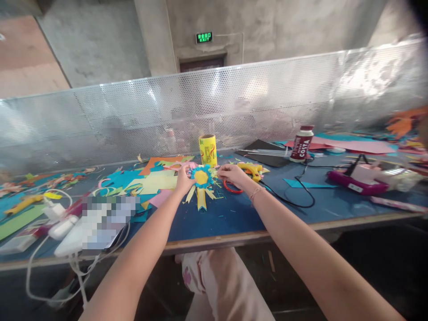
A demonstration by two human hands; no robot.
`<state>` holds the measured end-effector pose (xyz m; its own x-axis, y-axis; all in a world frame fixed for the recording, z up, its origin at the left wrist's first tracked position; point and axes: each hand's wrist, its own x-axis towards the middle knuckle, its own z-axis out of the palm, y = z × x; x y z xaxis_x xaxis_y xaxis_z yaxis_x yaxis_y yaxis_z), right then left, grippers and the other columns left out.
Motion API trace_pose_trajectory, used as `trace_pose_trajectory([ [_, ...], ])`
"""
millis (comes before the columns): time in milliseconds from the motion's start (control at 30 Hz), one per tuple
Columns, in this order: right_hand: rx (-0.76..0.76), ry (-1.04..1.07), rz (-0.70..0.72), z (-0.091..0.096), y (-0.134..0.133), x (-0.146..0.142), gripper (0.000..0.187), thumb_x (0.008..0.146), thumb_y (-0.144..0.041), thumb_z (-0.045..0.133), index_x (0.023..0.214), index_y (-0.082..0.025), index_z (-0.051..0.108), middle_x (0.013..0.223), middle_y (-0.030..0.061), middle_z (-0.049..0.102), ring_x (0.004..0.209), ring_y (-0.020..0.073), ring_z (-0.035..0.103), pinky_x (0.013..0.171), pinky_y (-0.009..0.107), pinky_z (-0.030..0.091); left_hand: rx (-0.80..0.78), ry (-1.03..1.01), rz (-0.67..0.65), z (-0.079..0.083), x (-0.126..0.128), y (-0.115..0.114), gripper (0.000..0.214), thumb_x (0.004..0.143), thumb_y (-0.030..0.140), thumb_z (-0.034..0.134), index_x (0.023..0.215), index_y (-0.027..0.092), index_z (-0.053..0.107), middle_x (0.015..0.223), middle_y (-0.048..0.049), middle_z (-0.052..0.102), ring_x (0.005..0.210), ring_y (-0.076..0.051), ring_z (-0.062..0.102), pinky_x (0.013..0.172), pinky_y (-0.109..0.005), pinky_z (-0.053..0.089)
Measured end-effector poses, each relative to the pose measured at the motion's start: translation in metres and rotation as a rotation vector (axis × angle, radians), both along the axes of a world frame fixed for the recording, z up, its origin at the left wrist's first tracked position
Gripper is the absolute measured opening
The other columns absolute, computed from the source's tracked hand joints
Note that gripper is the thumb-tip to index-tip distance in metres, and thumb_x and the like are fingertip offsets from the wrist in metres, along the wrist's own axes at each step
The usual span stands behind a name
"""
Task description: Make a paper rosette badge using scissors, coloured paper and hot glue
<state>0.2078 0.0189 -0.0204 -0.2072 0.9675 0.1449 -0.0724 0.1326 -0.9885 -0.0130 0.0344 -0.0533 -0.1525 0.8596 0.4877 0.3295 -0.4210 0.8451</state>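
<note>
My left hand (183,180) grips the left edge of a paper flower (202,179) with a blue fringed rim and a yellow round middle. Below the flower hangs a yellow and blue paper tail (201,199), with pale strips spreading to either side. To the right of the flower, my right hand (232,175) has its fingertips pinched together; what they hold, if anything, is too small to make out. Under that hand shows a red loop handle (233,189), perhaps of scissors. A yellow glue gun (250,170) lies just beyond the right hand.
A yellow cardboard tube (207,151) stands behind the flower. Paper scraps (154,182) cover the table's left side. A phone (109,227) and white cables lie front left. At right are a Costa bottle (301,145), a black cord (302,206) and a purple holder (357,183). A perforated metal screen (267,98) runs behind.
</note>
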Motion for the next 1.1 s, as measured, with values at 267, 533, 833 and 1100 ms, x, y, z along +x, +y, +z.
trace_pose_trajectory([
  [267,-0.011,0.046,0.042,-0.004,0.004,0.003,0.031,0.043,-0.029,0.083,0.060,-0.015,0.061,0.062,-0.0007,0.062,0.067,0.0118,0.062,0.076,0.027,0.052,-0.128,-0.312,-0.113,0.013,-0.003,-0.011,0.034,0.052,0.012,0.073,0.085,0.014,0.062,0.086,-0.0069,0.067,0.079,-0.019,0.063,0.075,-0.031,0.048],
  [533,0.151,-0.122,0.008,-0.009,0.010,0.005,0.031,0.050,-0.038,0.078,0.065,-0.016,0.062,0.063,0.0001,0.063,0.065,0.0130,0.060,0.068,0.028,0.050,-0.182,-0.603,-0.241,0.026,-0.006,-0.022,0.029,0.052,0.011,0.075,0.077,0.015,0.061,0.081,-0.0048,0.069,0.080,-0.018,0.065,0.075,-0.027,0.048],
  [833,0.366,-0.409,0.044,-0.010,0.010,0.002,0.023,0.060,-0.037,0.070,0.066,-0.016,0.063,0.066,0.0018,0.063,0.062,0.0126,0.057,0.064,0.028,0.046,-0.169,-0.612,-0.199,0.028,-0.006,-0.022,0.027,0.057,0.015,0.074,0.081,0.014,0.061,0.083,-0.0059,0.069,0.078,-0.016,0.065,0.068,-0.024,0.047],
  [1100,0.499,-0.485,0.052,-0.011,0.009,0.000,0.011,0.068,-0.027,0.062,0.067,-0.017,0.060,0.072,0.0028,0.064,0.065,0.0134,0.060,0.066,0.028,0.049,-0.176,-0.610,-0.249,0.031,-0.003,-0.028,0.031,0.059,0.018,0.075,0.086,0.013,0.062,0.093,-0.0102,0.070,0.086,-0.021,0.066,0.076,-0.031,0.049],
])
